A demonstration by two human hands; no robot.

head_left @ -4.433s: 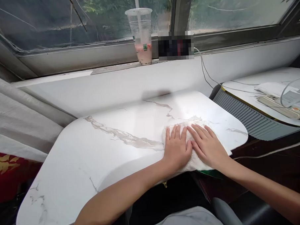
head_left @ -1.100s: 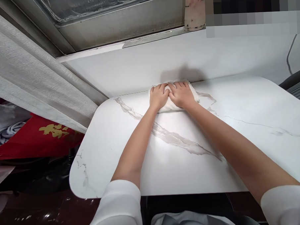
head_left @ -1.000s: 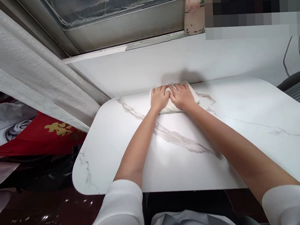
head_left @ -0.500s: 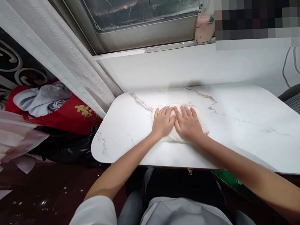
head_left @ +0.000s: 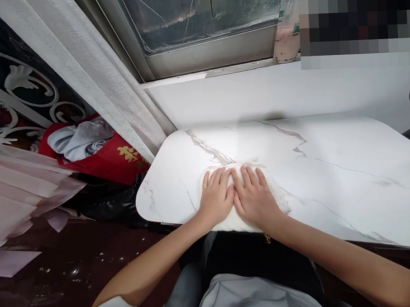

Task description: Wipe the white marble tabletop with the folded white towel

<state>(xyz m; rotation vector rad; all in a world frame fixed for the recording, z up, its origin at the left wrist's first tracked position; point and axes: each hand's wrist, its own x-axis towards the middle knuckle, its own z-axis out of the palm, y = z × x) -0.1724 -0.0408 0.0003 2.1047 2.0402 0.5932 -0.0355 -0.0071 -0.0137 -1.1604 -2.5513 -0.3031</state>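
Note:
A fluffy white cloth (head_left: 278,196) lies flat on the white marble-patterned table (head_left: 338,166), its near side reaching the table's front edge. My left hand (head_left: 216,193) rests flat on the left half of the cloth, fingers stretched forward. Beside it my right hand (head_left: 253,193) presses palm-down on the cloth with its fingers spread a little. The two thumbs touch or nearly touch in the middle. Much of the cloth is hidden under both hands.
Behind the table stand a white wall (head_left: 216,101) and a window (head_left: 206,17). A pale curtain (head_left: 96,72) hangs at the left. Beyond it sits a red bag (head_left: 100,165) holding grey fabric (head_left: 80,138). Pink fabric (head_left: 26,193) hangs at the far left.
Both hands and the cloth have slid toward me, from mid-table to the front edge. The view has shifted slightly left.

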